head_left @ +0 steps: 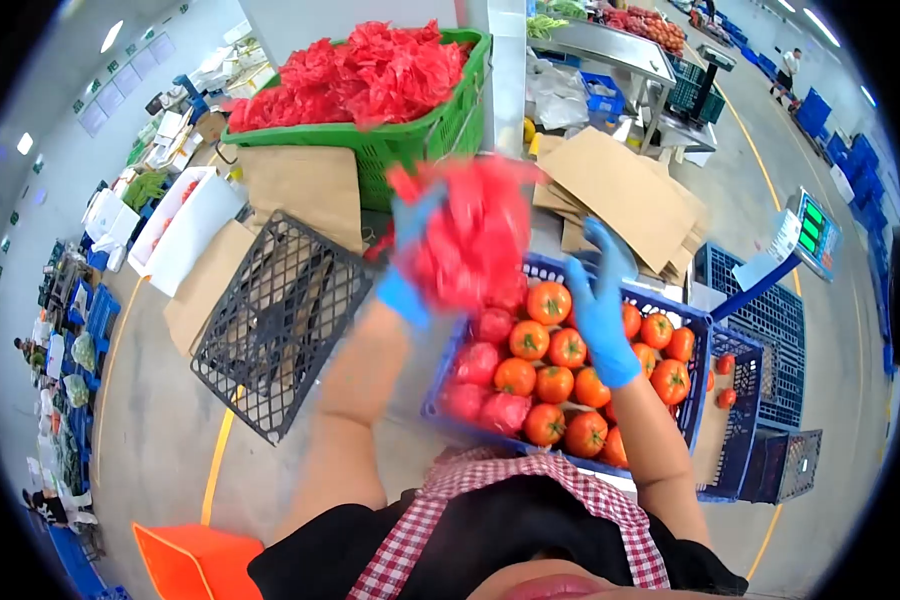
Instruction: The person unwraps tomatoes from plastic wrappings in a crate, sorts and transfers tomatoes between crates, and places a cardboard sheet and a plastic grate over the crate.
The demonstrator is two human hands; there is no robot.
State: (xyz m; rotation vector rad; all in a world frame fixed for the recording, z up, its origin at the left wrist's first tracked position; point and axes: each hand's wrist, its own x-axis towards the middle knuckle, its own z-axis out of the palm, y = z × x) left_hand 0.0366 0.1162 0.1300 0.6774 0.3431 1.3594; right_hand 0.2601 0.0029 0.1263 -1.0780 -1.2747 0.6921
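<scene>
My left hand point(407, 258), in a blue glove, is closed around a bunch of crumpled red plastic bags point(473, 232), blurred by motion. The bunch hangs over the back left corner of a blue crate point(703, 400) of tomatoes. My right hand point(602, 305), also gloved, has its fingers spread above the right half of the crate and holds nothing. Bare red tomatoes point(555, 384) with green stems fill the middle and right. Along the left side, several rounded pieces wrapped in red plastic point(477, 362) sit in the crate.
A green basket point(370, 165) heaped with red plastic bags point(370, 70) stands ahead. Flattened cardboard point(620, 190) lies behind the crate. A black lattice crate point(280, 320) is at left, an orange bin point(200, 560) at lower left. A scale display point(815, 235) rises at right beside another blue crate point(735, 430).
</scene>
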